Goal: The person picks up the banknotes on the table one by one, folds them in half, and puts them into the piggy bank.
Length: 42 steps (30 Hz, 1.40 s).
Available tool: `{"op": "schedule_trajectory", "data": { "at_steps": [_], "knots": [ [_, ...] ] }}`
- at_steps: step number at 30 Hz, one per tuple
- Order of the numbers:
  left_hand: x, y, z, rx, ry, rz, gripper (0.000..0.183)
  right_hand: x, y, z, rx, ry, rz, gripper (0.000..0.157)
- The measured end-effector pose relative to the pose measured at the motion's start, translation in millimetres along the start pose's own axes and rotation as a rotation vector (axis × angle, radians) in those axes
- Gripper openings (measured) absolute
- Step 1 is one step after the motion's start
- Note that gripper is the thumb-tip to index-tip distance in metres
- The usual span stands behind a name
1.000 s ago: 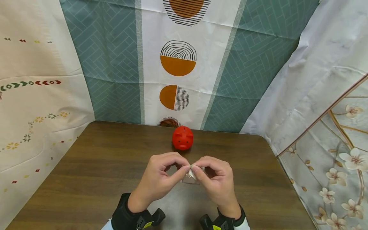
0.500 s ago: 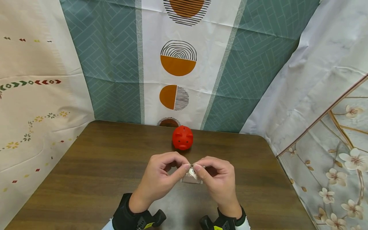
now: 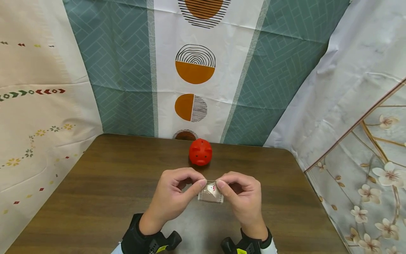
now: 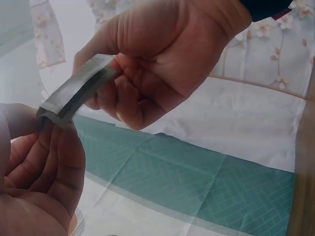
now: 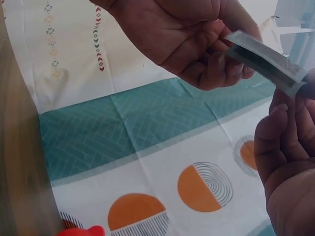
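Observation:
Both hands hold a small clear plastic bag [image 3: 210, 197] between them over the table, a little nearer than the red piggy bank. My left hand [image 3: 179, 190] pinches its upper left corner between thumb and forefinger. At the upper right corner, my right hand [image 3: 242, 192] has the same kind of pinch. A small white shape with a touch of red shows near the bag's top edge. In the left wrist view the bag [image 4: 74, 91] stretches from one hand's fingertips to the other's. The right wrist view shows the bag [image 5: 268, 61] nearly edge-on, dark along its middle.
A red piggy bank [image 3: 200, 152] stands on the brown wooden table [image 3: 127, 165], just beyond the hands. Patterned cloth [image 3: 127, 70] hangs behind the table's far edge. Other cloths hang at the left [image 3: 47, 116] and right [image 3: 317, 116]. Both wrists wear black camera bands.
The fingertips, almost together a second ago, have drawn apart sideways. More of the bag and the white shape near its top now show between them. The piggy bank stays in place.

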<state>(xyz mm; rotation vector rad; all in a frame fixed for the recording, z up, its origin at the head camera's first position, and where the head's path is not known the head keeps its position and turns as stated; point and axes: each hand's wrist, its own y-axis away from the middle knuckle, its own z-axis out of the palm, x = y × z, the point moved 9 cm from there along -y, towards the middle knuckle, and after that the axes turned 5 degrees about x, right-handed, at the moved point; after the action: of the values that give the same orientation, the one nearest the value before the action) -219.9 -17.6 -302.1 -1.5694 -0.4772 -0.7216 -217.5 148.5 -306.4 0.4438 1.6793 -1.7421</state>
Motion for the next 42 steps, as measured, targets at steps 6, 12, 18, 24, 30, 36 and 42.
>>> {"op": "schedule_trajectory", "data": {
  "at_steps": [6,12,18,24,30,36,42],
  "knots": [
    [1.5,-0.6,0.3,0.019,0.0,0.013,0.016,1,-1,-4.2,0.105,0.055,0.007,0.024],
    [6.0,1.8,6.5,0.065,0.03,0.062,0.017,-1,2,-7.2,0.272,0.248,-0.053,0.023],
    [15.6,3.3,14.3,0.076,-0.044,0.207,0.021,-1,4,10.3,0.12,0.269,-0.075,0.027],
    [22.8,4.3,15.4,0.108,-0.183,0.32,0.023,-1,4,12.9,0.073,0.186,-0.04,0.03],
    [20.7,2.6,8.5,0.151,-0.154,0.278,0.03,-2,0,13.5,0.045,0.138,-0.043,0.037],
    [7.1,0.8,4.2,0.129,-0.132,0.125,0.018,-4,-1,10.1,0.028,0.13,-0.075,0.039],
    [-2.2,2.3,4.9,0.085,-0.04,0.008,0.012,-3,-1,7.1,0.027,0.158,-0.046,0.022]
  ]
}}
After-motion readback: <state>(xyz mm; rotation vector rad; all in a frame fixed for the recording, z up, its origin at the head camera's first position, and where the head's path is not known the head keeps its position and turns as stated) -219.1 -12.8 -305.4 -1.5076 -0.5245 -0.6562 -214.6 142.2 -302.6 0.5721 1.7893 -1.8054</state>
